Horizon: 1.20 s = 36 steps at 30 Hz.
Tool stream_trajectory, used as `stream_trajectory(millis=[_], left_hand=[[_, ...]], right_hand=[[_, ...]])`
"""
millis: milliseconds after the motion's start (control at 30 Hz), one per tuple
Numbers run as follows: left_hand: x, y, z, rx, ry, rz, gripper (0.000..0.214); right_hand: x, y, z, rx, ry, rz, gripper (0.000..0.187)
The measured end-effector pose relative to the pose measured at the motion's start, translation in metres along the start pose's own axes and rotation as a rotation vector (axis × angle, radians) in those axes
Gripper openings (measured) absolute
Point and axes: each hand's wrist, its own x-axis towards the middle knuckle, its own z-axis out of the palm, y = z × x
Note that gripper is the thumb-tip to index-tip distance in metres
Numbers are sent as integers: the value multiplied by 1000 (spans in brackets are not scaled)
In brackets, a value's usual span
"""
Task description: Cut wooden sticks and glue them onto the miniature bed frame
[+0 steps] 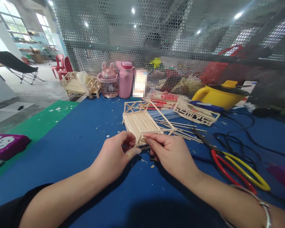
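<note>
A small model bed built of thin wooden sticks (142,122) stands on the blue table in front of me, with a slatted base and a latticed rail at its far left end. My left hand (117,147) is closed at its near left corner, thumb and fingers pinching the frame. On the near edge, my right hand (167,150) pinches a short wooden stick (142,138) between thumb and forefinger. The fingertips partly hide this stick and the corner joint. Several loose wooden sticks (190,131) lie just right of the model.
Scissors (224,161) with red and yellow handles lie at right, near black cables (235,139). Behind are a wooden lattice piece (196,114), a yellow pot (218,96), a pink bottle (125,80), a clear jug (109,84) and another stick model (76,85). Perforated metal mesh (104,34) rises behind the table.
</note>
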Motion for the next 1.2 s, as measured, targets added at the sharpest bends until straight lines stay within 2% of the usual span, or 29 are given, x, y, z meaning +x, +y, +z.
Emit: stream_trajectory(millis=[300, 633, 900, 1200], left_hand=[[0, -2, 0, -2, 6, -7, 15], [0, -1, 0, 24, 6, 0, 17], [0, 0, 1, 14, -7, -14, 13], [-1, 1, 3, 3, 21, -46, 10]], right_hand=[[4, -5, -3, 113, -119, 151, 27], [5, -9, -1, 246, -149, 197, 20], [5, -8, -1, 234, -144, 168, 19], [4, -6, 1, 166, -104, 64, 19]])
